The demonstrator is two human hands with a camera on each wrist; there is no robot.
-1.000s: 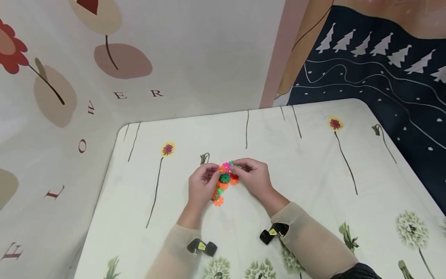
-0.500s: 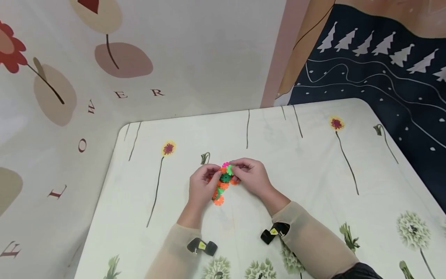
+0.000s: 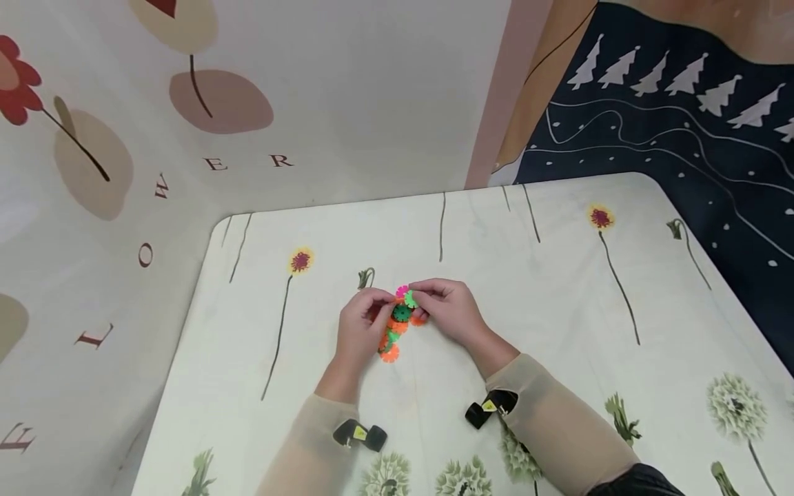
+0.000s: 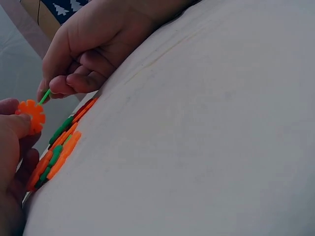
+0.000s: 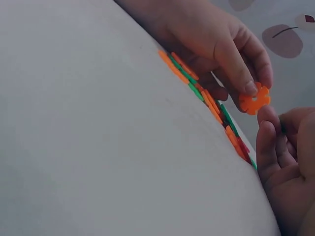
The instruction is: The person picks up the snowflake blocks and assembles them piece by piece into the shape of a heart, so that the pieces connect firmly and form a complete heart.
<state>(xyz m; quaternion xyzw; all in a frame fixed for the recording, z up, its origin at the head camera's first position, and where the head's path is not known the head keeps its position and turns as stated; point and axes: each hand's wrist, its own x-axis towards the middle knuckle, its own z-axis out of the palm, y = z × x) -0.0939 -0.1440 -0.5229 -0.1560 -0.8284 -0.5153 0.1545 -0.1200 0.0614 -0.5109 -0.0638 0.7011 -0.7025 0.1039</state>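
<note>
In the head view my left hand (image 3: 361,327) and right hand (image 3: 451,310) meet over a small heap of coloured discs. Thumb and fingers of the left pinch an orange notched disc (image 4: 32,117), its face plain in both wrist views. A light green notched disc (image 3: 410,299) is pinched by the right, its edge right at the orange disc's rim in the left wrist view. Beneath lie several more notched discs: a dark green disc (image 3: 402,313), an orange disc (image 3: 389,353) nearest me and a pink disc (image 3: 402,291) at the back. The left fingers hide part of the heap.
A white tabletop cloth (image 3: 527,289) printed with flowers spreads around the hands. Behind it rises a pale wall (image 3: 372,103) with printed letters, and a dark cloth with white trees (image 3: 651,131) hangs at the right. Both wrists wear black camera mounts.
The right hand has brought the light green disc round, face to the head camera, against the orange one. The orange disc has turned nearly edge-on in the left fingers. Both hands stay in place.
</note>
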